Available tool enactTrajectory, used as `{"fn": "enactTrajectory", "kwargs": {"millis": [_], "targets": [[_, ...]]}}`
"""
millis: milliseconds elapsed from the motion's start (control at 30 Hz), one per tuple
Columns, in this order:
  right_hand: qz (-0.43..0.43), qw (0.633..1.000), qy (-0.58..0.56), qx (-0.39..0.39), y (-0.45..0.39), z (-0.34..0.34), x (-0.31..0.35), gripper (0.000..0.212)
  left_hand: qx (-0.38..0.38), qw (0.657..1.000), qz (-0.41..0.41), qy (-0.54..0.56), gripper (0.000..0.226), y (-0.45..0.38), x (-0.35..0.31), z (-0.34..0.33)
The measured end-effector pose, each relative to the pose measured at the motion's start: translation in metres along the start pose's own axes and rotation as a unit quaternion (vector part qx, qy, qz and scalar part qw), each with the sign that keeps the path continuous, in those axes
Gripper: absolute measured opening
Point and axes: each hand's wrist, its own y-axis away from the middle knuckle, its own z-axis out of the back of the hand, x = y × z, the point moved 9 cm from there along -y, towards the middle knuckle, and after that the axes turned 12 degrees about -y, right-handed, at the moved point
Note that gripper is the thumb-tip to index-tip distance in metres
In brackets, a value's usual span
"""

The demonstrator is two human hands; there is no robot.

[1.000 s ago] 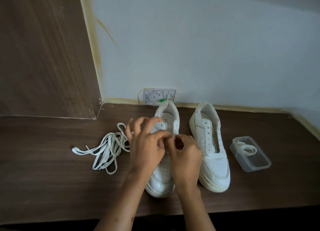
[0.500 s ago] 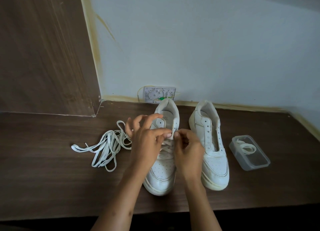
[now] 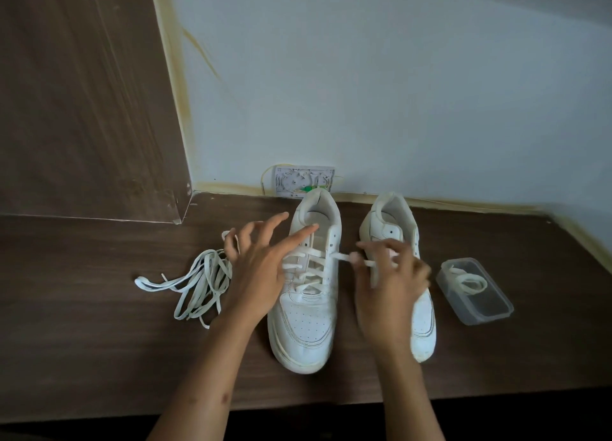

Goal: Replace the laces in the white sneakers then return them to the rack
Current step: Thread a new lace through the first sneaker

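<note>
Left shoe [image 3: 306, 295] on the table [image 3: 82, 357] about half laced: right hand [image 3: 387, 285] pinches the lace end [image 3: 344, 257] drawn sideways, left hand [image 3: 256, 268] spread over the eyelets; right shoe [image 3: 397, 228] unlaced, its lace apparently boxed [image 3: 473, 290]; rack unseen.

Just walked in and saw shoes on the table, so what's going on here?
A person is lacing the left white sneaker, which already has several crossings in. Their right hand pinches the lace end and draws it out sideways from an eyelet, while the left hand rests open against the shoe. The other sneaker has no lace visible. A pile of loose laces lies to the left, and a clear plastic container holds another lace.
</note>
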Motion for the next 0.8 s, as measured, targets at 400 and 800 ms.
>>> {"fn": "enactTrajectory", "kwargs": {"millis": [400,800], "targets": [[-0.192,0.952,-0.043,-0.236,0.002,0.070,-0.055,0.014,0.022,1.000,0.016,0.016,0.100,0.001,0.004,-0.002],[-0.023,0.999,-0.033,-0.036,-0.001,0.001,-0.008,0.005,0.022,0.999,0.023,0.025,0.099,0.001,0.005,-0.001]]}}
